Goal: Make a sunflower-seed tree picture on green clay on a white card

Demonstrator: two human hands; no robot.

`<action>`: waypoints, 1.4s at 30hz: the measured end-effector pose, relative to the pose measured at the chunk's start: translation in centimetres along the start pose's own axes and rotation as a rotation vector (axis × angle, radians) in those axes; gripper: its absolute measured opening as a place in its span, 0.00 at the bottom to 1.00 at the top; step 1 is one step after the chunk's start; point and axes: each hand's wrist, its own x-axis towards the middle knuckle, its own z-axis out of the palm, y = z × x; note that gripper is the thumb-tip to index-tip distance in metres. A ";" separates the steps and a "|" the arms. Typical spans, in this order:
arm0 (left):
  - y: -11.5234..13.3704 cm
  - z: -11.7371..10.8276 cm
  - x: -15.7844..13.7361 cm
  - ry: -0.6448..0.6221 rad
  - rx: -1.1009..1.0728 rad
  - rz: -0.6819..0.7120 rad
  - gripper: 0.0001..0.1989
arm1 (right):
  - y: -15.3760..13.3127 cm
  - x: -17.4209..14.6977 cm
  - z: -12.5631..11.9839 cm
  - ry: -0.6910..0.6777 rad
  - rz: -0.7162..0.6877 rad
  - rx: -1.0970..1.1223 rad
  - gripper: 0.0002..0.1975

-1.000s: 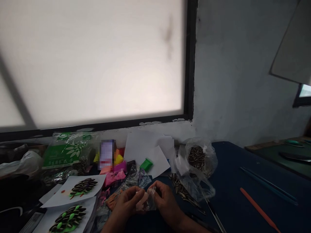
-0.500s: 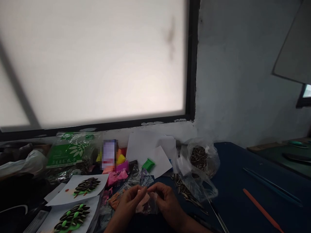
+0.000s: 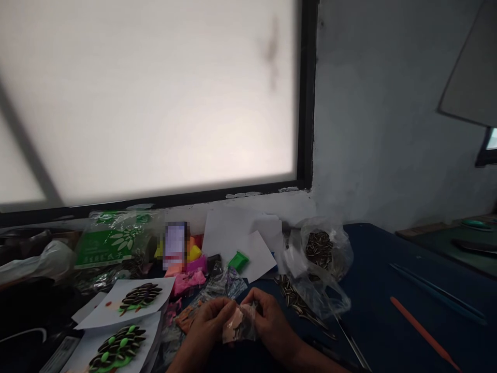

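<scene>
Between my hands is a small clear plastic packet [image 3: 237,327] with a pale pink, clay-like lump inside. My left hand [image 3: 212,324] pinches its left side, and my right hand [image 3: 267,321] grips the upper right edge of the film. To the left lie two white cards, the upper card [image 3: 163,295] and the lower card [image 3: 151,331], each bearing a hedgehog-like figure of sunflower seeds over green clay. Loose sunflower seeds [image 3: 297,300] are scattered to the right of my right hand.
A clear bag [image 3: 341,259] of sunflower seeds stands behind them. White paper [image 3: 223,230], a green clay packet [image 3: 238,261] and pink clay [image 3: 188,282] lie at the back. On the right are an orange stick [image 3: 421,329], blue tweezers-like tool [image 3: 438,292] and pen [image 3: 351,342].
My right hand has moved slightly right and up, drawing the packet's film outward. More of the pale pink lump shows between my hands.
</scene>
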 end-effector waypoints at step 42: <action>-0.2 0.1 -0.6 0.104 -0.115 -0.020 0.30 | 0.1 -0.3 -0.2 -0.013 -0.110 -0.087 0.09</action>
